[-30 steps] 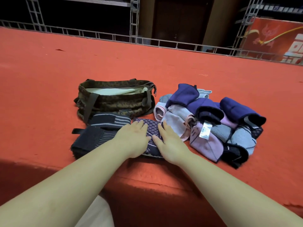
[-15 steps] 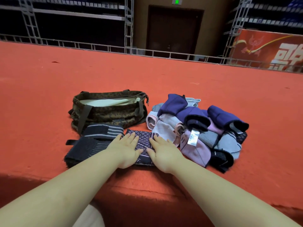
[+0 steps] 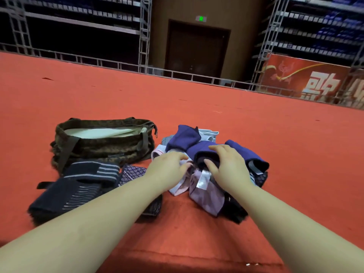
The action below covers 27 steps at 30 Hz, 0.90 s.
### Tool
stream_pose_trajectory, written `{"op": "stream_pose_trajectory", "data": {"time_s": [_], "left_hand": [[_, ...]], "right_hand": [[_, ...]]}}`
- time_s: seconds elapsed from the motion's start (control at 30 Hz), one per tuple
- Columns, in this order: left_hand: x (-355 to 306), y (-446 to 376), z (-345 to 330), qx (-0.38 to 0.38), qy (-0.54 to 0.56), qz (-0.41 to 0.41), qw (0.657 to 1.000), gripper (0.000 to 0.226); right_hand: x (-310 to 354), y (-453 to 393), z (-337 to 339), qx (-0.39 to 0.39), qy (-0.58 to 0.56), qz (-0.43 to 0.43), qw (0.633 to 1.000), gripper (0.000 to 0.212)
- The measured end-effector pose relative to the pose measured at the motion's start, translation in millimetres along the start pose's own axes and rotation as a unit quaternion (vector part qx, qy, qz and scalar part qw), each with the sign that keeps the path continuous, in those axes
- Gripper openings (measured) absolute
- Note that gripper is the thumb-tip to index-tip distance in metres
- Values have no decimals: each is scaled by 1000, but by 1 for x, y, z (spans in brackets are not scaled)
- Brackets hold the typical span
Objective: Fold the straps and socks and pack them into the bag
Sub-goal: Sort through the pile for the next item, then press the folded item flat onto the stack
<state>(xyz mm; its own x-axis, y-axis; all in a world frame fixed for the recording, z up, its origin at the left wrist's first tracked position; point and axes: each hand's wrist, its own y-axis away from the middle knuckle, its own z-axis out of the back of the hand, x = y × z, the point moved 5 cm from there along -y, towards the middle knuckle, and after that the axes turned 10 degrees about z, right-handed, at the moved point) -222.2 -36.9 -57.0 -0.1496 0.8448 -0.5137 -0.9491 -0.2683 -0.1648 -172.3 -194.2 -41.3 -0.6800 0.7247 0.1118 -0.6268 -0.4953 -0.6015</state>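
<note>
An open camouflage bag (image 3: 94, 148) with a pale lining lies on the red carpet at the left. In front of it lie dark striped straps (image 3: 78, 186) and a folded navy patterned sock (image 3: 132, 172). To the right sits a pile of socks (image 3: 204, 196) in navy, pink, lilac and grey. My left hand (image 3: 167, 170) reaches into the pile's left side, fingertips touching a pale pink sock (image 3: 157, 154). My right hand (image 3: 230, 168) lies over a rolled navy sock (image 3: 199, 152), thumb at its dark cuff and fingers curled over the top.
The red carpeted platform (image 3: 256, 125) stretches far back to a metal railing (image 3: 118, 64). Its front edge runs just below my forearms. Truss frames, a dark door and a red banner (image 3: 307, 81) stand beyond.
Both hands left the folded patterned sock and moved right onto the sock pile. The patterned sock stays by the straps. The camera tilted up.
</note>
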Motion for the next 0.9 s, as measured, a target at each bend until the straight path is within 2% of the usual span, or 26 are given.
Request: {"op": "stream_pose_trajectory", "data": {"time_s": [0.13, 0.23, 0.4, 0.57, 0.73, 0.9], "left_hand": [[-17, -19, -5, -51, 44, 22, 997, 34], [-25, -31, -8, -69, 57, 31, 996, 33], [-30, -44, -15, -86, 36, 24, 995, 23], [-27, -51, -21, -92, 52, 14, 994, 20], [-38, -46, -5, -115, 185, -11, 976, 17], [-55, -13, 33, -97, 359, -55, 927, 20]], "right_hand": [[-26, -6, -6, -18, -74, -75, 994, 38], [-37, -12, -12, -27, -109, -97, 989, 34], [-46, -16, -18, -43, -122, -77, 989, 26], [-47, -12, -25, -57, -108, -17, 992, 18], [-39, -22, -4, -102, -146, -51, 983, 16], [-8, -25, 50, -158, -265, -63, 949, 16]]}}
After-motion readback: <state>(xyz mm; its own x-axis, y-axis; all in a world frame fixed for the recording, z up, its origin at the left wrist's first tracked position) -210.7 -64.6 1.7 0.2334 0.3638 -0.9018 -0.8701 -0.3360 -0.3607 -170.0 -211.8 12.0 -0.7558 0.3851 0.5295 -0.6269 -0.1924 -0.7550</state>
